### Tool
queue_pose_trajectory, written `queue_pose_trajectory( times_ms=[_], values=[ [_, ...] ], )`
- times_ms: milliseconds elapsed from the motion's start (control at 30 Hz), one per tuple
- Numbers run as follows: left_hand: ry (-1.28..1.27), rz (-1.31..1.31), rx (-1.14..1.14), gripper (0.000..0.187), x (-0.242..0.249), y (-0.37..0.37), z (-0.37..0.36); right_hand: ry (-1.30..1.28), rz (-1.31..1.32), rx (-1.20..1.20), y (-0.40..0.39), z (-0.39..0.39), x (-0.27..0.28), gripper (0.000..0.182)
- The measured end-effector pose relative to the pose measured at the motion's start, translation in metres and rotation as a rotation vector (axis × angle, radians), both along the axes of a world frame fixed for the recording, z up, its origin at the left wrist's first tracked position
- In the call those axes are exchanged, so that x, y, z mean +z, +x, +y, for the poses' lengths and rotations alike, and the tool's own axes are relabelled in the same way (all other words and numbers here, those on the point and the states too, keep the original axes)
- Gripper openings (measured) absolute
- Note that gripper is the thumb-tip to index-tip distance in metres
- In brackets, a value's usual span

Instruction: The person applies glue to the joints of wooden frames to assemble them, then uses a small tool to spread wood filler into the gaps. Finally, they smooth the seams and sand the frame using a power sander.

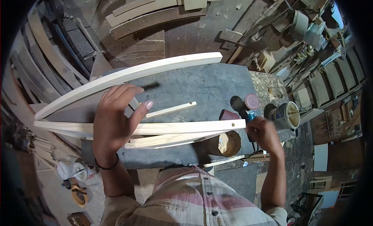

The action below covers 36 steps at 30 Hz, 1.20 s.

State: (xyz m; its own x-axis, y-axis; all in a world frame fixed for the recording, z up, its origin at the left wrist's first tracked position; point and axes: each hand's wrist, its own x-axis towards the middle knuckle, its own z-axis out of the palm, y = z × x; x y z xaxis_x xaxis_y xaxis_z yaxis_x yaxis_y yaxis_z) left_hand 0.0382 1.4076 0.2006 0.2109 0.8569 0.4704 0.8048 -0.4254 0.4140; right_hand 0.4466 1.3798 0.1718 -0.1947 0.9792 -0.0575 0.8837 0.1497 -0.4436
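Note:
A pale wooden frame lies on the dark-topped bench, with a curved rail [128, 72] at the back and a straighter rail [186, 127] in front, meeting at the left. My left hand [116, 115] is over the front rail, palm down, fingers stretched out and thumb apart. A dark band circles its wrist. Near the front rail's right end, which has a round hole, my right hand [266, 134] is closed and slightly blurred. Whatever it holds is hidden. A small teal object [250, 115] shows just beyond its fingers. A thin wooden strip [171, 109] lies between the rails.
A pink-lidded container [252, 102] stands near a reddish cup-like object [229, 115]. An open round tub [229, 143] sits in front of the rail. A bucket with a stick [287, 115] is at the right. Curved wood pieces [159, 16] lie beyond the bench [217, 86].

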Motion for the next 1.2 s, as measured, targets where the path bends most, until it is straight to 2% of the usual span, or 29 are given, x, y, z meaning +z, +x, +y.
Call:
queue_pose_trajectory(
  times_ms=[100,133,200,233,500,967,1200],
  values=[
    [0.022,-0.025,-0.010,0.030,-0.003,0.000,0.002,0.189,0.245,-0.029,-0.009,0.001,0.038,0.014],
    [0.020,-0.028,-0.011,0.030,-0.003,0.000,0.001,0.187,0.243,-0.030,-0.016,0.001,0.047,0.014],
    [-0.001,-0.037,0.005,0.030,-0.004,0.000,0.001,0.344,0.215,0.110,-0.035,0.002,0.063,0.017],
    [-0.003,-0.038,0.005,0.030,-0.004,0.000,0.001,0.302,0.194,0.115,-0.046,-0.001,0.070,0.019],
    [0.017,-0.013,-0.016,0.030,0.000,-0.001,0.000,0.311,0.186,0.270,-0.067,0.000,0.055,0.023],
    [0.048,-0.033,0.003,0.030,-0.007,0.001,0.000,0.482,-0.088,0.205,-0.083,-0.021,0.054,0.024],
    [0.062,-0.087,0.018,0.029,-0.011,0.001,0.000,0.558,-0.061,0.141,-0.089,-0.027,0.042,0.026]
  ],
)
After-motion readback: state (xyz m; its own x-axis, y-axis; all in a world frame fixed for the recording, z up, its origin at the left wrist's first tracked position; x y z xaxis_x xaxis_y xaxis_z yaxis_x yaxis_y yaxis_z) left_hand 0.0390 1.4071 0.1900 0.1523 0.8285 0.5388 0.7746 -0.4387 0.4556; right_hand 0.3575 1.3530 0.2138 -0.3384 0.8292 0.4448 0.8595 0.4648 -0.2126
